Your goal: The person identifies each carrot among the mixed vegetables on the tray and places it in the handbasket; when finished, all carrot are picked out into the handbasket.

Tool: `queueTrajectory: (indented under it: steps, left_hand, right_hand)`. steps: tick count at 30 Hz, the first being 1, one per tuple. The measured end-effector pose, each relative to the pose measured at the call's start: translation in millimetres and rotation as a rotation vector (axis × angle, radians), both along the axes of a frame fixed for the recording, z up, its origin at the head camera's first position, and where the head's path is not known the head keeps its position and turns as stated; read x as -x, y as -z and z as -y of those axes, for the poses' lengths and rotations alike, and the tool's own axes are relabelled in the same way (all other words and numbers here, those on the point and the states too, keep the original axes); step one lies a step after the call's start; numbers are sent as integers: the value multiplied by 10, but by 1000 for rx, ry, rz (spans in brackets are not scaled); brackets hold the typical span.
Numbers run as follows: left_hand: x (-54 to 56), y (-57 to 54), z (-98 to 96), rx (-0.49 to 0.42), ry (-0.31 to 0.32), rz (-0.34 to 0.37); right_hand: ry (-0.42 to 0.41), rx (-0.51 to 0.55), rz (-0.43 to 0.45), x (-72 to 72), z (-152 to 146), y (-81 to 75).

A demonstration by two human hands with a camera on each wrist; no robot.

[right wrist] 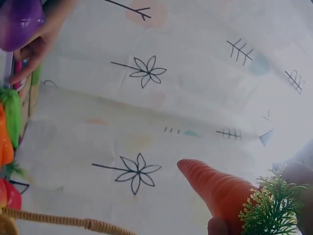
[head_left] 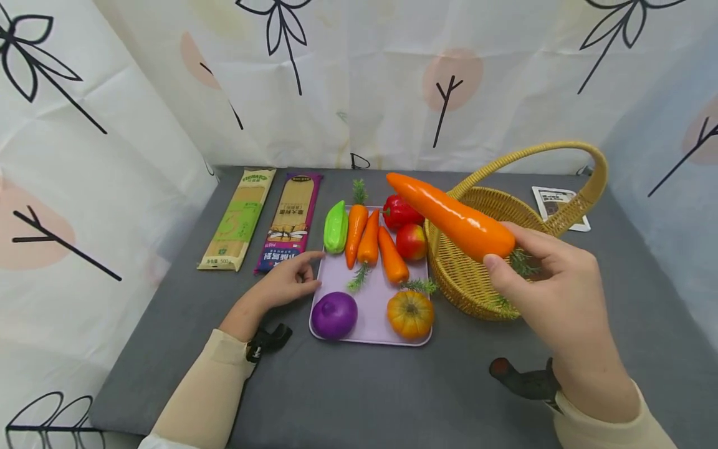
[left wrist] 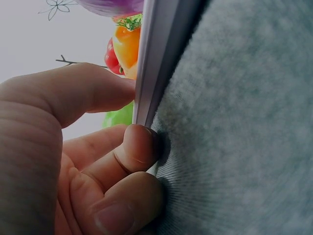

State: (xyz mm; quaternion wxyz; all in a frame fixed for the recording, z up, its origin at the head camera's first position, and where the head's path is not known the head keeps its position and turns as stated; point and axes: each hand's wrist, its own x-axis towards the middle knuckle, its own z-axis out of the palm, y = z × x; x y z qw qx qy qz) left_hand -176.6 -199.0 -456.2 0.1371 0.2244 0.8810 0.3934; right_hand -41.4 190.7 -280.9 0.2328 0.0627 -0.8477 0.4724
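Observation:
My right hand grips a large orange toy carrot near its leafy end, raised in front of the wicker basket. Its tip points up and left. In the right wrist view, the carrot shows its green leaves. My left hand holds the left edge of the lilac tray, thumb and fingertips at the rim. On the tray lie three smaller carrots, a green ridged vegetable, a red pepper, a red-yellow fruit, a purple onion-like vegetable and a pumpkin.
Left of the tray lie a green-labelled noodle pack and a purple pasta pack. Behind the basket is a small white packet. The basket's handle arches high; some greenery shows inside it. A patterned curtain encloses the grey table.

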Motion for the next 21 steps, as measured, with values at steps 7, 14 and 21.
queueTrajectory:
  steps: [7, 14, 21]
  left_hand:
    - [-34, -5, 11, -20, 11, 1]
    - [-61, 20, 10, -20, 4, -9]
    - [-33, -11, 13, -12, 17, -5]
  right_hand:
    - [132, 20, 70, -4, -234, -50]
    - [211, 36, 30, 2, -469, -77]
    - [310, 107, 52, 2, -752, -50]
